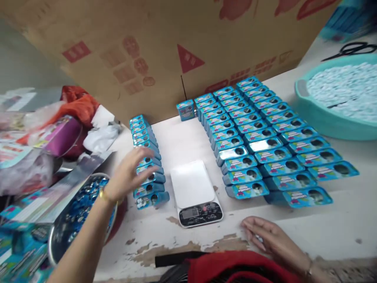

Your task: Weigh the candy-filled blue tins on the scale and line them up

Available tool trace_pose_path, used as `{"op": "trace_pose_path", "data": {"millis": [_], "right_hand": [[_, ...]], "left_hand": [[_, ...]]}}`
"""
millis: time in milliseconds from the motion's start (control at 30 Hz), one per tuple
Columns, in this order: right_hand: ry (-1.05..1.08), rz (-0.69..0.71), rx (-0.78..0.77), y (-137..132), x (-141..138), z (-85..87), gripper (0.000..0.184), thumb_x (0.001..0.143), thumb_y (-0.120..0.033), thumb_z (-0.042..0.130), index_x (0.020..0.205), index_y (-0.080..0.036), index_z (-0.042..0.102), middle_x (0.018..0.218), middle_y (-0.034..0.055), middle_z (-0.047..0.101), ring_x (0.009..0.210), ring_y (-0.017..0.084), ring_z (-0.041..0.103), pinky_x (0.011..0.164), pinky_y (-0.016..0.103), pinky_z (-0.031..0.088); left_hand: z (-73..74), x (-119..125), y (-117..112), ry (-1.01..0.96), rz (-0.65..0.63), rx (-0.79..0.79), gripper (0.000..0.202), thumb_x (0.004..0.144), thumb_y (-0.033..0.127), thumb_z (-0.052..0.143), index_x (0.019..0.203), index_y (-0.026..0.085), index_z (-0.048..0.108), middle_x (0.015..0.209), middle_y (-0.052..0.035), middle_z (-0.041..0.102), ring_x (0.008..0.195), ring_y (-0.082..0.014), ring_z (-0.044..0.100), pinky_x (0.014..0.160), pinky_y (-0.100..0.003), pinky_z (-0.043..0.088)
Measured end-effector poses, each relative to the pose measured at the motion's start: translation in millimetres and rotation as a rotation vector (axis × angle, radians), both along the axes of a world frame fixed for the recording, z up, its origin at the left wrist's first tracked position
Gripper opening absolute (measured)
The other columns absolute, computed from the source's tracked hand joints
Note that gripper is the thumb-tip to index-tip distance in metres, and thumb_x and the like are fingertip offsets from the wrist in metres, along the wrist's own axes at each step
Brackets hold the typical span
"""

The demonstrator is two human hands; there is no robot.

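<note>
My left hand (131,171), thumb and fingers apart, hovers over or touches a column of small blue tins (147,190); contact is unclear. It holds nothing that I can see. Near the front of the table, my right hand (269,236) is curled closed, with a small whitish spot showing between its fingers; what it grips cannot be made out. Between the hands lies a white kitchen scale (193,186) with a bare platform and a lit display. To its right, several columns of blue tins (246,188) with dark round windows stand close together.
A turquoise basin (306,114) of small pale pieces stands at the right, with black scissors (353,50) behind it. A metal bowl (53,239) of shiny blue pieces sits at the left. One tin (186,111) stands apart before a large cardboard box (159,51). Bags and packaging crowd the left.
</note>
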State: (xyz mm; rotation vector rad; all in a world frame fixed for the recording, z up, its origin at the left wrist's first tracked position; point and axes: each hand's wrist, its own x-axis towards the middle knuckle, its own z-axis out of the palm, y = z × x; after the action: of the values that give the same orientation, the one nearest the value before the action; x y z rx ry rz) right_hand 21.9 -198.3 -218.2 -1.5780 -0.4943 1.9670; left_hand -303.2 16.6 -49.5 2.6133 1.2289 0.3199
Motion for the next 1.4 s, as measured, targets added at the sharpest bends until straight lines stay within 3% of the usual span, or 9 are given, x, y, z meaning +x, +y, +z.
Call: {"op": "trace_pose_path", "data": {"millis": [100, 233, 333, 600, 833, 1033, 1167, 1267, 1400], "right_hand": [[0.032, -0.045, 0.028, 0.0, 1.2, 1.9, 0.042, 0.064, -0.057, 0.073, 0.073, -0.017, 0.064, 0.061, -0.0005, 0.055, 0.046, 0.005, 0.034, 0.044, 0.02, 0.021], [0.055, -0.047, 0.105, -0.8, 3.3, 2.2, 0.04, 0.066, -0.052, 0.073, 0.076, -0.015, 0.063, 0.062, -0.0005, 0.057, 0.043, 0.003, 0.03, 0.042, 0.021, 0.015], [0.065, -0.052, 0.173, -1.7, 3.4, 1.3, 0.04, 0.065, -0.05, 0.074, 0.08, -0.015, 0.063, 0.064, -0.0008, 0.057, 0.041, 0.003, 0.03, 0.042, 0.021, 0.012], [0.101, -0.069, 0.294, 1.3, 1.5, 2.4, 0.043, 0.062, -0.049, 0.076, 0.079, -0.012, 0.062, 0.062, -0.0013, 0.056, 0.039, 0.002, 0.033, 0.039, 0.021, 0.011], [0.127, -0.089, 0.33, 3.0, 1.7, 3.8, 0.044, 0.061, -0.05, 0.076, 0.078, -0.012, 0.06, 0.061, -0.0019, 0.056, 0.039, 0.002, 0.033, 0.039, 0.019, 0.012], [0.158, -0.086, 0.305, 3.0, 5.4, 5.1, 0.041, 0.065, -0.047, 0.075, 0.08, -0.011, 0.061, 0.064, -0.001, 0.058, 0.041, 0.001, 0.034, 0.039, 0.02, 0.011], [0.179, -0.114, 0.263, 2.9, 7.0, 2.8, 0.041, 0.064, -0.047, 0.076, 0.08, -0.012, 0.063, 0.063, -0.0013, 0.057, 0.041, 0.002, 0.034, 0.039, 0.02, 0.012], [0.197, -0.152, 0.225, 2.5, 7.0, 1.9, 0.037, 0.063, -0.044, 0.077, 0.08, -0.014, 0.064, 0.064, -0.0008, 0.058, 0.043, 0.003, 0.036, 0.039, 0.02, 0.014], [0.205, -0.168, 0.134, 2.9, 6.0, 11.0, 0.037, 0.062, -0.042, 0.078, 0.08, -0.014, 0.064, 0.067, 0.0007, 0.06, 0.047, 0.004, 0.041, 0.039, 0.019, 0.024]], "left_hand": [[-19.8, -27.7, -83.5, 0.142, 0.058, 0.043, 0.024, 0.081, 0.043, 0.061, 0.096, 0.024, 0.059, 0.119, -0.0078, 0.055, 0.109, -0.0243, 0.051, 0.091, -0.04, 0.042], [-65.6, -30.9, -121.9, 0.295, 0.161, 0.18, 0.018, 0.083, 0.033, 0.06, 0.099, 0.025, 0.064, 0.126, -0.0098, 0.054, 0.112, -0.03, 0.048, 0.091, -0.048, 0.038], [-71.3, -16.3, -124.0, 0.329, 0.186, 0.241, 0.009, 0.085, 0.027, 0.057, 0.084, 0.023, 0.065, 0.126, -0.0091, 0.055, 0.115, -0.0313, 0.046, 0.093, -0.049, 0.035], [-19.2, 57.5, -108.9, 0.247, 0.004, 0.263, 0.018, 0.092, 0.029, 0.046, 0.088, 0.018, 0.059, 0.117, -0.0096, 0.055, 0.097, -0.0225, 0.055, 0.08, -0.037, 0.043], [-39.9, 108.1, -62.7, 0.369, -0.104, 0.148, 0.011, 0.086, 0.024, 0.052, 0.087, 0.018, 0.061, 0.106, -0.0086, 0.058, 0.087, -0.0202, 0.058, 0.074, -0.033, 0.047], [-31.1, 86.4, -65.5, 0.145, -0.127, 0.175, 0.022, 0.088, 0.033, 0.054, 0.103, 0.017, 0.058, 0.118, -0.0104, 0.055, 0.104, -0.0231, 0.056, 0.089, -0.037, 0.045], [-23.5, 49.3, -90.8, -0.194, 0.075, 0.187, 0.024, 0.089, 0.034, 0.053, 0.107, 0.018, 0.055, 0.108, -0.0071, 0.059, 0.099, -0.0186, 0.057, 0.087, -0.033, 0.047], [-39.2, 25.1, -116.6, -0.278, 0.251, 0.141, 0.021, 0.088, 0.033, 0.054, 0.103, 0.018, 0.057, 0.094, -0.0035, 0.062, 0.079, -0.0141, 0.059, 0.076, -0.028, 0.048], [-76.9, 12.6, -145.4, -0.308, 0.352, 0.052, 0.023, 0.088, 0.032, 0.054, 0.106, 0.018, 0.057, 0.089, -0.0031, 0.064, 0.072, -0.0121, 0.058, 0.07, -0.026, 0.048]]}}
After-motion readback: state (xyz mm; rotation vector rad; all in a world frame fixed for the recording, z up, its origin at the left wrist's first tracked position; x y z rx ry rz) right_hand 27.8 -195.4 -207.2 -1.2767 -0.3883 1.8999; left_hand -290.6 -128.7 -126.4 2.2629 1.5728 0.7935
